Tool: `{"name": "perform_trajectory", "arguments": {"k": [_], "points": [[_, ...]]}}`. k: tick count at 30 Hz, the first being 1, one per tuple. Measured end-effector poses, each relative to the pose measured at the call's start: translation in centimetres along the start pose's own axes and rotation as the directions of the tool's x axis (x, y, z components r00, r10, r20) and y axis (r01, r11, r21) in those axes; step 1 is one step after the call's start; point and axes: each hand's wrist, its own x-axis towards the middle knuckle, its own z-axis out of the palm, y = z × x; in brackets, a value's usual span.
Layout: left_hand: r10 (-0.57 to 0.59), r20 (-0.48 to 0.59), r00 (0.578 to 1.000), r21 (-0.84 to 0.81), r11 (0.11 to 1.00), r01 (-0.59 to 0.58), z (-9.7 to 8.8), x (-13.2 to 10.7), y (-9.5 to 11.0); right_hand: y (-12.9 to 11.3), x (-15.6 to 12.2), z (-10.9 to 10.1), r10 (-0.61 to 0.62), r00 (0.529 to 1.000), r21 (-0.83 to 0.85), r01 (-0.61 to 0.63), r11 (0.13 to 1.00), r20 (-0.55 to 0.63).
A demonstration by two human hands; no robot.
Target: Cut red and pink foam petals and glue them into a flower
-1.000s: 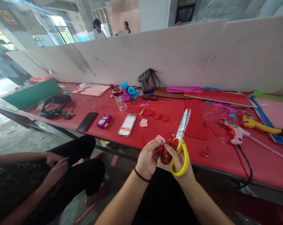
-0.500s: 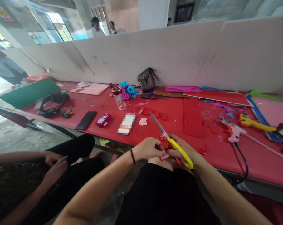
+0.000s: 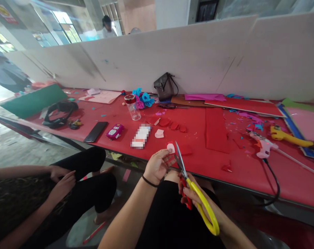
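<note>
My left hand [image 3: 155, 166] pinches a small red piece of foam [image 3: 169, 159] just in front of the red table's near edge [image 3: 224, 180]. My right hand [image 3: 191, 193] grips yellow-and-red-handled scissors [image 3: 195, 193], whose blades [image 3: 179, 159] point up beside the red piece. A small pink cut-out [image 3: 170, 148] lies on the table just beyond my fingers. More red petal shapes [image 3: 172, 125] and another pink cut-out [image 3: 159, 133] lie farther back.
On the table are a pink glue gun [image 3: 262, 147] with a black cord, a yellow glue gun [image 3: 286, 135], a red sheet [image 3: 216, 129], a jar [image 3: 132, 107], paper flowers [image 3: 143, 100], a brown bag [image 3: 164, 86], a black phone [image 3: 96, 131]. A seated person's hands [image 3: 60, 178] are at left.
My right hand has drawn the scissors back toward my lap, blades now pointing up. My left hand has lifted the red piece slightly to the blades.
</note>
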Motion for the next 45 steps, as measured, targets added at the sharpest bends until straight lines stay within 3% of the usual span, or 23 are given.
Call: {"name": "perform_trajectory", "arguments": {"k": [5,15,23,41,45], "points": [[0.034,-0.025,0.999,-0.040,0.999,-0.035,0.6,-0.8,-0.3,-0.2,0.3,1.2,-0.018,1.000,0.094,0.016,0.995,0.021],[0.177,0.046,0.983,-0.046,0.983,-0.175,0.4,-1.0,-0.8,0.6,0.3,1.5,-0.041,0.995,-0.069,0.035,0.997,-0.090],[0.168,0.033,0.985,-0.053,0.985,-0.166,0.1,-0.6,-1.1,0.0,0.1,2.0,-0.089,0.990,-0.078,0.081,0.994,-0.105],[0.139,0.066,0.988,-0.045,0.990,-0.137,0.5,-0.5,-0.8,1.0,0.3,1.6,-0.099,0.983,-0.210,0.066,0.975,-0.154],[0.130,0.092,0.987,0.000,0.991,-0.130,0.5,-0.6,-0.2,1.0,0.0,1.3,-0.070,0.989,-0.149,0.051,0.988,-0.130]]}}
